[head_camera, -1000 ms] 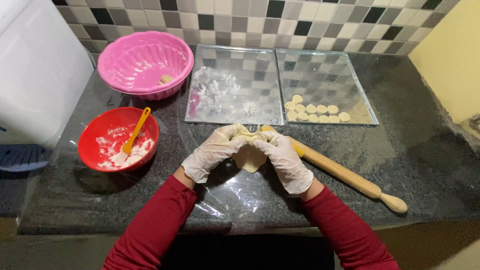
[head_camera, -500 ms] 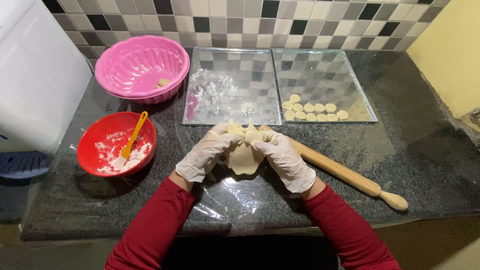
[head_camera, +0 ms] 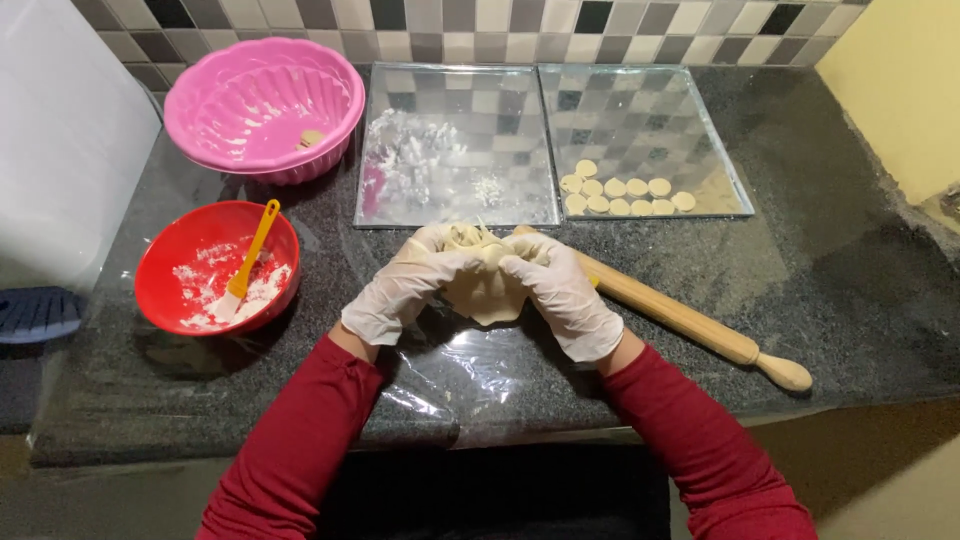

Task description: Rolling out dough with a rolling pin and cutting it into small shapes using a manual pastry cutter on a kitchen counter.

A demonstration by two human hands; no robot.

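Observation:
A pale sheet of dough (head_camera: 490, 292) hangs between my two gloved hands above a clear plastic sheet (head_camera: 470, 370) on the dark counter. My left hand (head_camera: 405, 285) grips its left top edge. On the other side, my right hand (head_camera: 560, 290) pinches the right top edge. Both hands wear thin whitish gloves, and red sleeves cover my arms. A wooden rolling pin (head_camera: 690, 320) lies just behind and to the right of my right hand.
Two mirrored trays stand at the back: the left tray (head_camera: 400, 205) has flour on it, the right tray (head_camera: 720, 140) holds several small dough rounds (head_camera: 625, 195). A red bowl (head_camera: 160, 260) with flour and a yellow-handled brush, and a pink fluted bowl (head_camera: 265, 105), sit left.
My hands have lifted the dough slightly and gathered its top edge; the sheet now hangs lower between them. The view has shifted a little.

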